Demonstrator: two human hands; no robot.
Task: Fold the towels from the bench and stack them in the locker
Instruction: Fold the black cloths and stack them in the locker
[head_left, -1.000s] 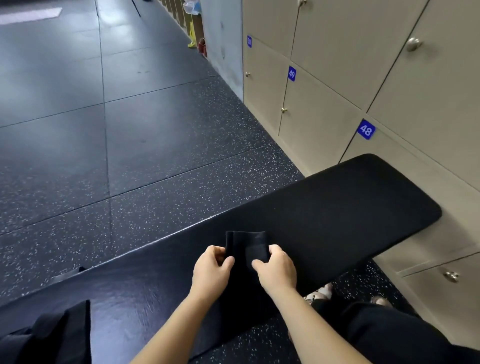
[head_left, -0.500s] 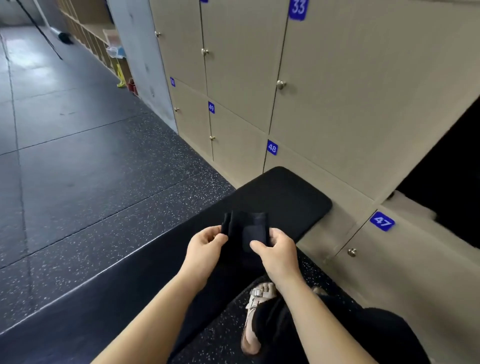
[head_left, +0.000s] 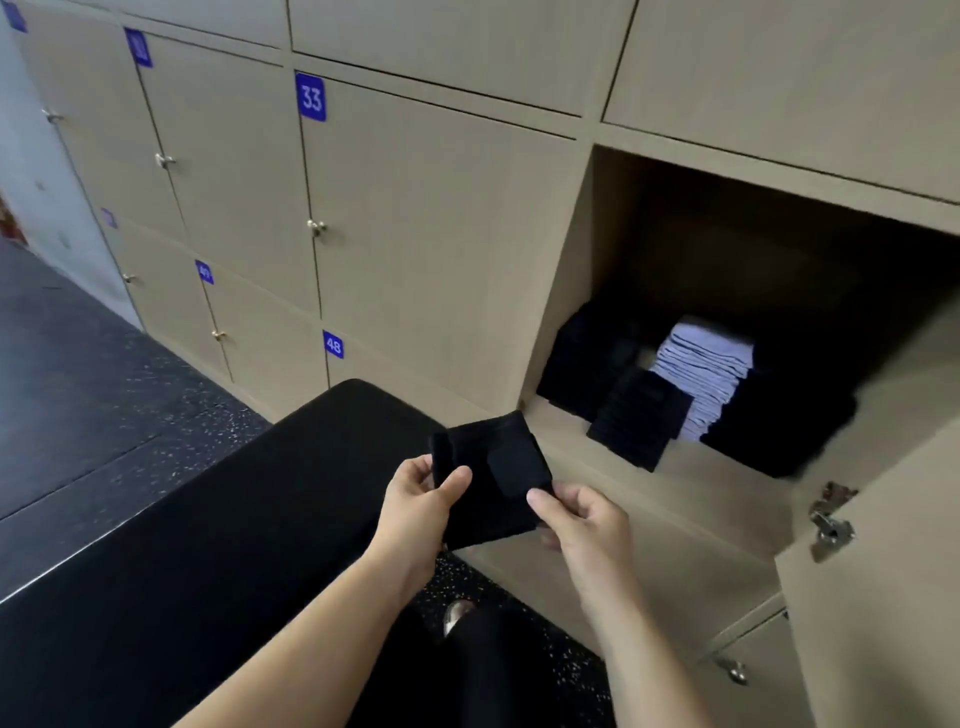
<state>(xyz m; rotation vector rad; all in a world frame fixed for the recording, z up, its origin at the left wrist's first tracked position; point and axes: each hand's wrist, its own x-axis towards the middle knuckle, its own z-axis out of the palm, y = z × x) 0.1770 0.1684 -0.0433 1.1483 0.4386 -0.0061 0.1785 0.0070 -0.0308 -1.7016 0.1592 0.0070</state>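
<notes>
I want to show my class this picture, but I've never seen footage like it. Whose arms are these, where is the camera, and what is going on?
There is no machine: the camera sits on a person's head, looking down at their bare arms. The left hand and right hand each pinch a side of a folded black towel, held in the air near the end of a black bench. Ahead, one locker stands open; inside are stacks of folded dark towels and a pale stack.
</notes>
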